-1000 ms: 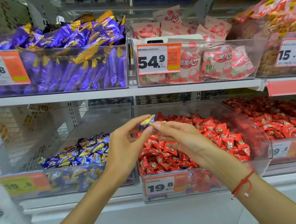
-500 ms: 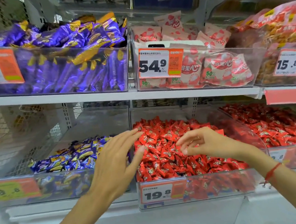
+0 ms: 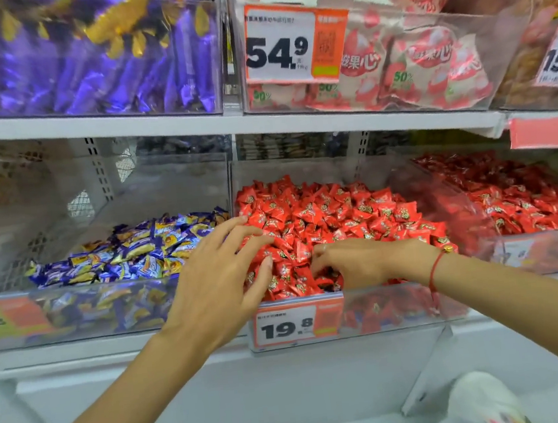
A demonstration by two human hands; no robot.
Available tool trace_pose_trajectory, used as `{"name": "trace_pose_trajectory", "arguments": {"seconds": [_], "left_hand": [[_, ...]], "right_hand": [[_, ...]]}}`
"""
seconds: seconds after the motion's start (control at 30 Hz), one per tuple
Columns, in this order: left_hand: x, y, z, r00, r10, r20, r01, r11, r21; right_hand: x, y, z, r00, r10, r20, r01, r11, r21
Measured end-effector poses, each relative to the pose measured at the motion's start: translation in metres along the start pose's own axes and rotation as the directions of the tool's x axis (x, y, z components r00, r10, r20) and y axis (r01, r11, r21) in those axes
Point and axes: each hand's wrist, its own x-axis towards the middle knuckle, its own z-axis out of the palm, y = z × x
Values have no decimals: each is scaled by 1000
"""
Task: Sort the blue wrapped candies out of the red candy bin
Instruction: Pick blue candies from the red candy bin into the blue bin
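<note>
Red candy bin [image 3: 367, 312] runs front-to-back; left hand [image 3: 222, 279] hovers spread, empty — right hand [image 3: 355, 262] digs fingers-down into the red candies [image 3: 333, 216], grip unclear.

Price tags [image 3: 287, 327] read 19.8, 54.9
</note>
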Motion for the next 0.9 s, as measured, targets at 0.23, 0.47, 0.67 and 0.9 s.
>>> {"name": "trace_pose_trajectory", "arguments": {"seconds": [0.23,0.47,0.67,0.9], "left_hand": [[0,-2,-2,999,23,27,-24,999,45],[0,-2,-1,999,4,33,-6,999,38],[-1,1,1,1000,-6,2,6,1000,-2],[-2,3,0,999,-25,20,25,1000,-1]], "right_hand": [[5,1,-4,981,86,-173,-101,992,-79],[-35,35,-18,846,419,-330,-410,906,101],[-42,15,-34,913,306,-270,-320,947,-7],[-2,-11,-10,977,144,159,-140,989,-39]]}}
